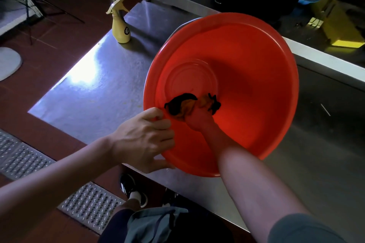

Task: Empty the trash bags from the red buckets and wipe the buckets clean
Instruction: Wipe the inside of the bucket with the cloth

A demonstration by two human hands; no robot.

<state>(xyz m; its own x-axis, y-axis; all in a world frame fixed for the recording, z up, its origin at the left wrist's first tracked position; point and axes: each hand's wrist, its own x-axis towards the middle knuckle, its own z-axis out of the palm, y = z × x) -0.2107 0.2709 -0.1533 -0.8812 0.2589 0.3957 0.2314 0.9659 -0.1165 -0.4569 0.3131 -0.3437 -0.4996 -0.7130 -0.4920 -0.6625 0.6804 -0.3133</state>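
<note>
Left hand (144,140) gripping red bucket (256,89) rim, right hand (197,120) clutching cloth (183,104) inside

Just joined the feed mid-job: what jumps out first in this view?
The big red bucket tilted on the steel table dominates the centre. Inside it, the right hand presses a dark-and-yellow cloth against the lower wall, while the left hand grips the near rim. A yellow spray bottle stands upright on the table, up left of the bucket.
</note>
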